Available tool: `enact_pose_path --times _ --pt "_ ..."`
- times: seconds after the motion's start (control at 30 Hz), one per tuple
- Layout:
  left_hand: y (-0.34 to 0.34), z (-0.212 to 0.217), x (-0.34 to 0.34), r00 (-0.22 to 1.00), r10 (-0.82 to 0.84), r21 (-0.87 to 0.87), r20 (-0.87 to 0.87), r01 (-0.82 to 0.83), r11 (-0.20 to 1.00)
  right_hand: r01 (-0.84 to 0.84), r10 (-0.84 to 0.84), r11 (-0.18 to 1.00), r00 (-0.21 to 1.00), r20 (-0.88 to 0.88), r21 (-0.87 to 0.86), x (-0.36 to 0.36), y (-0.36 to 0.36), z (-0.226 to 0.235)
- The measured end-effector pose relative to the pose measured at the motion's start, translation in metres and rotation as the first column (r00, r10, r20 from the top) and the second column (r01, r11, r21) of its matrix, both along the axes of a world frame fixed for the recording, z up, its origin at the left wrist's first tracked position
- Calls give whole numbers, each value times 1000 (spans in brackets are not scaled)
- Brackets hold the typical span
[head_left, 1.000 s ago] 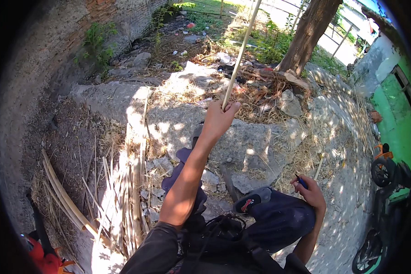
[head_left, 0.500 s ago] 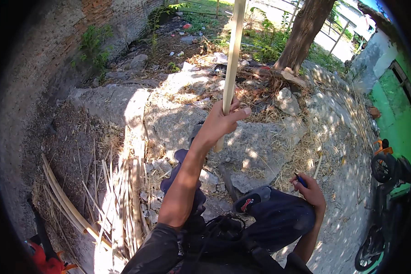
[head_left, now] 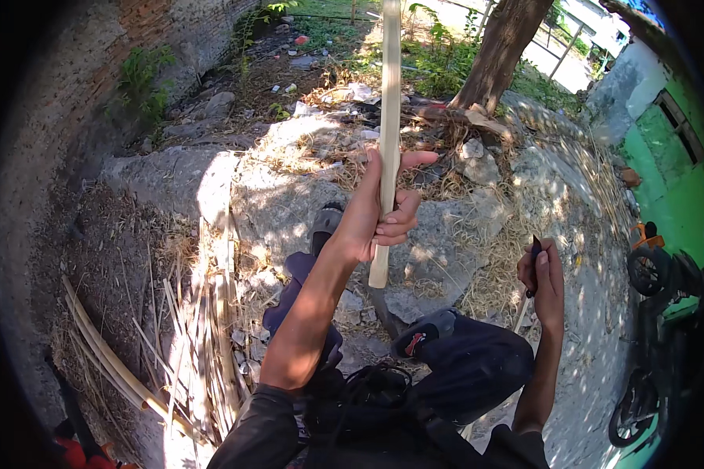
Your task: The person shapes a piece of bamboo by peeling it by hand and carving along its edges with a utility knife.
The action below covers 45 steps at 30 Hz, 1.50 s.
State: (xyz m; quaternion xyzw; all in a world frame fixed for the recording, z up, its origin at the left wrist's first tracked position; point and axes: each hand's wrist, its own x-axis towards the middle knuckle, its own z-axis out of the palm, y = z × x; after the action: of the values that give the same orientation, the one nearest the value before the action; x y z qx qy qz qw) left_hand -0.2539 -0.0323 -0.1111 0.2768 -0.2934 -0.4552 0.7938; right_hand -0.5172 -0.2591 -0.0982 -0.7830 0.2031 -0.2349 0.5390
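Raised from beside the right knee point(head_left: 497, 363) since half a second earlier, the right hand point(head_left: 548, 288) pinches a dark pointed tool point(head_left: 536, 250), tip up, while the left hand point(head_left: 364, 223) has rolled to show its curled fingers. Between and ahead of the hands' owner, a flat bamboo strip point(head_left: 389, 133) stands nearly upright in the left fist, thumb along one side, forefinger pointing out past the other, its lower end jutting just below the grip. Loose split strips point(head_left: 223, 336) lie on the ground to the left of both hands. Holding the strip up and steady appears to be the step in hand; any next move would seem to call for a firm left grip and care with the tool's point, well apart from the strip
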Motion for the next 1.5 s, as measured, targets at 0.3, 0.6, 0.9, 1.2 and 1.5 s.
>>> enact_pose_path --times 0.3,0.6,0.9,1.2,1.5 --pt "-7 15 -28 986 -98 40 137 94 995 -227 316 833 944 98 -504 89 47 50" --pt "-36 3 -50 940 119 84 320 -153 985 -256 256 967 966 32 1 115 57 29" --pt "-42 -18 -49 834 189 51 519 -250 967 -255 259 965 965 52 -61 116 53 15" --pt "-37 -7 -22 677 371 -6 636 -476 879 -242 247 969 952 183 -52 112 58 -5" --pt "-34 -9 23 936 330 32 -124 -328 944 -495 502 864 860 -87 91 102 67 -33"
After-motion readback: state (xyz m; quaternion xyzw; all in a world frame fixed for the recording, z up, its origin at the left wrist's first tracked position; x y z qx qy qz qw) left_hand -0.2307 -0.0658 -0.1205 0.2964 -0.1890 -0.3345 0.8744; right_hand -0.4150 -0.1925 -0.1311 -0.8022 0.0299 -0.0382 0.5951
